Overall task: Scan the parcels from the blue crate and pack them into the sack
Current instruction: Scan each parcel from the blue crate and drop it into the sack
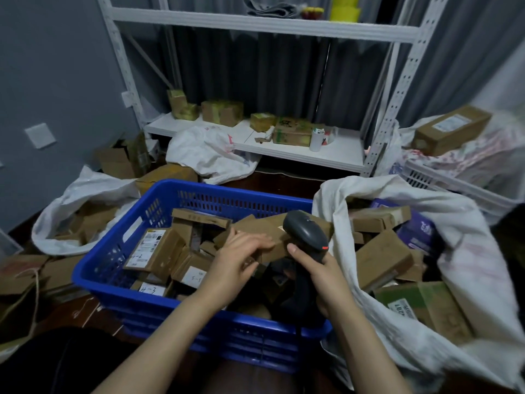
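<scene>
Right now your left hand (241, 251) lies over a brown cardboard parcel (274, 244) at the right side of the blue crate (93, 270). Its fingers are curled down over the parcel's top and near edge, gripping it. The parcel sits on top of the heap of other boxes that fills the crate, and whether it is lifted clear of them cannot be told.

Your right hand (322, 277) holds the dark grey scanner (306, 230). The fingers are wrapped round its handle, and the thumb reaches up towards the head. The scanner's head hangs just above the far right end of the parcel, close to your left hand. Its cable drops over the crate's near rim.

Further left in the crate, a labelled box (154, 248) leans with its white shipping label facing up, and two boxes near it carry handwritten numbers.

The sack (460, 237) stands open just right of the crate, its white cloth touching the crate's right rim. It already holds many cardboard boxes (380, 260) and a purple packet (417, 231).

A second sack (85, 189) with boxes lies left of the crate. Beyond the crate stands a white shelf unit (284, 150) with small boxes and a white cup (316, 139). To the far right, a long box (451, 129) rests above a white crate (443, 183).
</scene>
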